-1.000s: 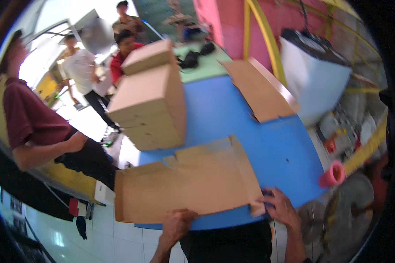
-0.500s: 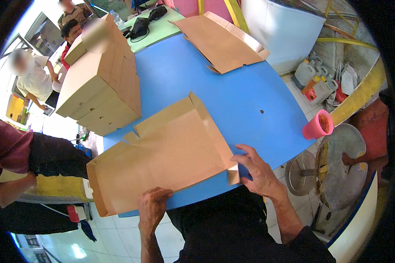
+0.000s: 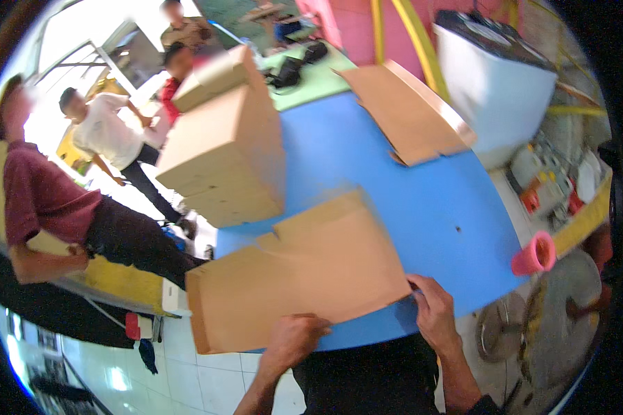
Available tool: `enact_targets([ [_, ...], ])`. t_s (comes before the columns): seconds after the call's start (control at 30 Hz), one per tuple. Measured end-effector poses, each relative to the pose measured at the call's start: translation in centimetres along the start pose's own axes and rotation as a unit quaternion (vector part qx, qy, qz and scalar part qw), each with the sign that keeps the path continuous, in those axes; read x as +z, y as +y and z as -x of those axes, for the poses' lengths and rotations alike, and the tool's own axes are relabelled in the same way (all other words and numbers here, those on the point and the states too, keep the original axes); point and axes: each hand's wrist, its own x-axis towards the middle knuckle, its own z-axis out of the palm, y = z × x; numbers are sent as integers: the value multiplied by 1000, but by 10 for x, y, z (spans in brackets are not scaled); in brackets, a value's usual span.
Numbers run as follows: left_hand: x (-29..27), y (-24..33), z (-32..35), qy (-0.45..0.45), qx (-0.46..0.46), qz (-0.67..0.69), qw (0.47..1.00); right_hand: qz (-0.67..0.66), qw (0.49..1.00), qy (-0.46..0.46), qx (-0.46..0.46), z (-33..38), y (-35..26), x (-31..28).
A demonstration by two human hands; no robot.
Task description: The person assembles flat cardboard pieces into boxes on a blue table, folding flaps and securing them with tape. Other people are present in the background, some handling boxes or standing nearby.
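A partly folded brown cardboard box (image 3: 298,270) lies in front of me on the blue table (image 3: 325,145), its left part overhanging the edge. My left hand (image 3: 298,339) is closed on the box's near edge, the fingertips on its inner side and the thumb hidden. At the near right corner, my right hand (image 3: 435,311) pinches the cardboard between thumb and fingers. The corner flap is mostly hidden behind those fingers. Some motion blur softens the box's far right edge.
Stacked closed cardboard boxes (image 3: 221,152) stand at the far left. Another unfolded box (image 3: 408,114) lies at the far right. A pink cup (image 3: 533,254) sits by the right edge, near a round stool (image 3: 561,321). A person in a maroon shirt (image 3: 52,194) stands at left.
My right hand's fingers have closed from apart onto the box corner, and the flap that stuck out there is now tucked out of sight. The whole view has swung left.
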Motion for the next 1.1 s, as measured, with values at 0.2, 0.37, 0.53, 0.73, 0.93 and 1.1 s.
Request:
enact_targets([
  [0.2,31,57,-74,94,155,50,982,-27,994,24,100,13,-1,4],
  [0.37,37,92,-141,-39,152,111,981,-19,991,42,127,17,9,17],
  [0.53,31,84,-158,-128,144,242,951,-45,980,103,162,18,14,33],
  [0.73,38,75,-170,-136,179,236,945,-90,965,92,229,26,12,30],
  [0.93,47,74,-180,-91,185,233,951,-191,940,132,251,28,12,32],
  [1.1,46,82,-176,-40,197,187,962,-369,853,188,317,20,11,32],
])
